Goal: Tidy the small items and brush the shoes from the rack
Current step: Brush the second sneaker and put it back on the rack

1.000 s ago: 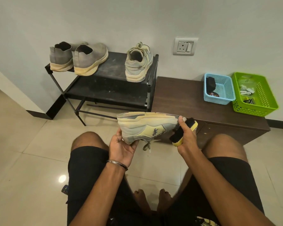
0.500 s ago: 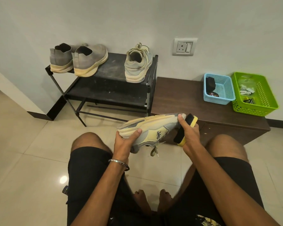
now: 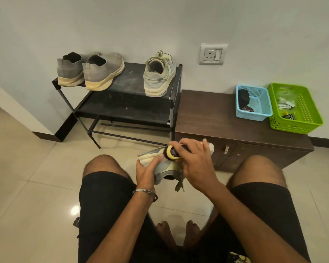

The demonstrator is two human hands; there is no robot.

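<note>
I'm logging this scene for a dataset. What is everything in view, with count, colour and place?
Slip-on shoes: two, grey, rack top, left.
Laced sneaker: one, pale grey-yellow, rack top, right.
Held sneaker: one, grey-yellow, between the knees.
Brush: one, yellow and black, on the held sneaker.
Rack: one, black, against the wall.
Cabinet: one, dark brown, right of rack.
Baskets: blue, green, on cabinet, small items inside.
Wall socket: one, white.
Hands: left hand holds sneaker; right hand grips brush.

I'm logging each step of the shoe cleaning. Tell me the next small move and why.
Probably draw the brush along the sole edge. The right hand already holds it against the shoe, which the left hand grips tilted, sole side up and away.
</note>
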